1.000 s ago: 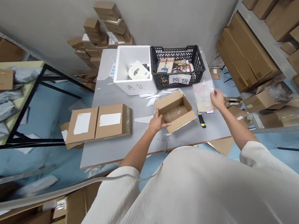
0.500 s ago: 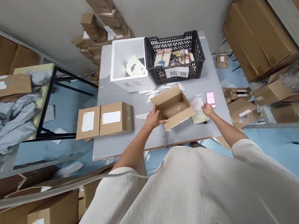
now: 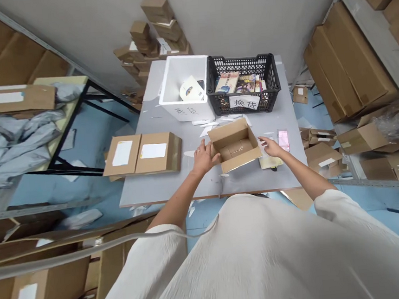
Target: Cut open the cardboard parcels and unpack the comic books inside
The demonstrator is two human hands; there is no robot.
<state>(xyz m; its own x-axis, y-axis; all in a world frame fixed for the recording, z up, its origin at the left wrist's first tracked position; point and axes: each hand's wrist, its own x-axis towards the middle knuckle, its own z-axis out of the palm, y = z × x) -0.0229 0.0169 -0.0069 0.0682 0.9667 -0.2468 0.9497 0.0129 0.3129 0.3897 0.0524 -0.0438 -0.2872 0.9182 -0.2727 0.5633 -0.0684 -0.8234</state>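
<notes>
An opened cardboard box (image 3: 236, 148), its flaps raised, sits on the grey table in front of me. At its left end is my left hand (image 3: 203, 159), fingers spread and thumb stretched toward the box wall; whether it touches the cardboard I cannot tell. My right hand (image 3: 271, 148) hovers off the box's right end with its fingers extended and nothing in them. Below that hand lies a pale yellow flat item (image 3: 268, 162), partly covered by it. A phone with a pink screen (image 3: 283, 140) rests just right of my right hand.
At the table's back stand a white foam box (image 3: 186, 111) and a black plastic crate (image 3: 271, 87) of books. Two labelled cartons (image 3: 152, 151) sit on the left. Paper scraps (image 3: 206, 129) lie mid-table. Shelves with cartons (image 3: 349, 69) flank the right side.
My right hand has moved left from the clear plastic and pale yellow item toward the box, its fingers now extended. My left hand's fingers have spread at the box's left end. The view has shifted slightly.
</notes>
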